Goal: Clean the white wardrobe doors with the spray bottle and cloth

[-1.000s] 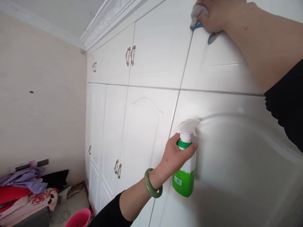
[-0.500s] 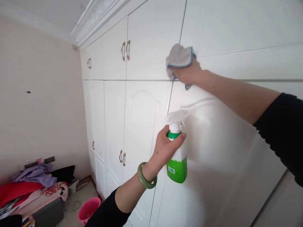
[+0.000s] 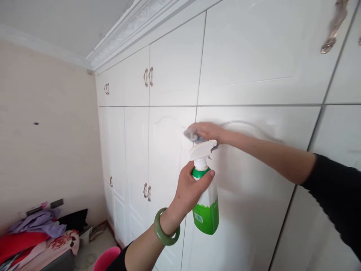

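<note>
My left hand (image 3: 191,186) is wrapped around the neck of a green and white spray bottle (image 3: 206,216), which is upright with its white trigger head to the right. A green bangle (image 3: 166,227) circles the left wrist. Just behind the bottle's head, my right hand (image 3: 208,131) presses a grey cloth (image 3: 193,134) against a white wardrobe door (image 3: 248,180), near the seam between two lower doors. Motion blurs the cloth slightly, and the spray head hides part of it.
The wardrobe has several metal handles (image 3: 148,77). A pink bucket (image 3: 106,259) stands on the floor at lower left. Beside it is a heap of clothes and bedding (image 3: 39,226) against the beige wall (image 3: 47,158).
My right hand has brought the cloth down from the upper door to the top of the lower doors. The view has tilted up; the left hand still holds the bottle.
</note>
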### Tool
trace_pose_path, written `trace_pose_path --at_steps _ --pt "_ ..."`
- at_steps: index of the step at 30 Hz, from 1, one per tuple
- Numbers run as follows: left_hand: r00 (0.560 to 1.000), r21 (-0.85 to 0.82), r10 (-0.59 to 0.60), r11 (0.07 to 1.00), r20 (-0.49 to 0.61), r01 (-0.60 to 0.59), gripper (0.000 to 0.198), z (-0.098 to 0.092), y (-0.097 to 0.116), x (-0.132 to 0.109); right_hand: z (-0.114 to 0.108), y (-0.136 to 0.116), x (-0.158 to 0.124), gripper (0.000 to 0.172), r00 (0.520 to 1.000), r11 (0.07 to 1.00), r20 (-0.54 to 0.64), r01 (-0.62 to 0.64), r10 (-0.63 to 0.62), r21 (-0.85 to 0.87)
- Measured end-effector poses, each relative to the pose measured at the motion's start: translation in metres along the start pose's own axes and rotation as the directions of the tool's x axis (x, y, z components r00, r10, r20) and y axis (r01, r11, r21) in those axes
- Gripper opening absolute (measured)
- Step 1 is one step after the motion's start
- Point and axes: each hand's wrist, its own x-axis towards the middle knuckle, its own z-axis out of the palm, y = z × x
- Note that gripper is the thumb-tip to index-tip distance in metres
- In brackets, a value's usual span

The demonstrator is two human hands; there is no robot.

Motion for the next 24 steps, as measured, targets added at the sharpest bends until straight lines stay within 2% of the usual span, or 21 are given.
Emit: trace_pose_path --at_steps 1,2,3,5,6,7,8,10,11,13,17,22,24 --pt "1.000 -0.012 -0.003 1.000 0.023 0.003 0.041 0.002 -0.001 -0.002 -0.022 0.001 -0.017 0.042 0.993 0.995 -0.116 0.018 -0.029 -0.095" --pt "0.999 -0.025 -0.005 1.000 0.049 0.007 0.044 0.004 -0.002 -0.003 -0.046 0.003 -0.037 0.049 0.964 0.975 -0.258 0.011 -0.069 -0.220" --pt "0.997 -0.038 -0.009 0.999 0.075 0.012 0.046 0.007 -0.003 -0.004 -0.070 0.007 -0.060 0.053 0.908 0.934 -0.403 -0.037 -0.116 -0.354" --pt "0.992 -0.053 -0.018 0.998 0.124 0.025 0.047 0.014 -0.005 -0.003 -0.111 0.020 -0.109 0.060 0.773 0.813 -0.614 -0.251 -0.159 -0.526" --pt "0.989 -0.058 -0.019 0.998 0.147 0.027 0.047 0.019 -0.007 -0.001 -0.126 0.029 -0.131 0.062 0.732 0.740 -0.663 -0.355 -0.159 -0.570" --pt "0.986 -0.061 -0.016 0.998 0.168 0.027 0.045 0.024 -0.008 0.002 -0.137 0.039 -0.150 0.064 0.717 0.664 -0.679 -0.434 -0.155 -0.610" --pt "0.982 -0.065 -0.012 0.998 0.187 0.025 0.044 0.029 -0.008 0.005 -0.143 0.050 -0.166 0.066 0.730 0.585 -0.667 -0.478 -0.150 -0.655" --pt "0.975 -0.081 -0.010 0.996 0.223 0.029 0.044 0.040 -0.010 0.011 -0.147 0.069 -0.182 0.073 0.796 0.446 -0.590 -0.484 -0.132 -0.753" --pt "0.970 -0.090 -0.009 0.995 0.241 0.031 0.045 0.046 -0.011 0.014 -0.147 0.076 -0.182 0.076 0.821 0.395 -0.559 -0.477 -0.119 -0.785" --pt "0.962 -0.106 0.001 0.994 0.272 0.029 0.049 0.056 -0.014 0.019 -0.147 0.082 -0.171 0.078 0.828 0.340 -0.553 -0.496 -0.091 -0.799" --pt "0.957 -0.117 0.003 0.993 0.289 0.032 0.048 0.064 -0.023 0.023 -0.164 0.069 -0.128 0.080 0.780 0.287 -0.623 -0.585 -0.056 -0.758" --pt "0.971 -0.095 -0.052 0.993 0.234 0.076 0.050 0.050 -0.031 0.026 -0.203 0.063 -0.085 0.087 0.693 0.271 -0.714 -0.672 -0.095 -0.689" --pt "0.981 -0.070 -0.070 0.994 0.183 0.084 0.047 0.041 -0.035 0.027 -0.223 0.070 -0.069 0.100 0.679 0.253 -0.723 -0.683 -0.125 -0.685"
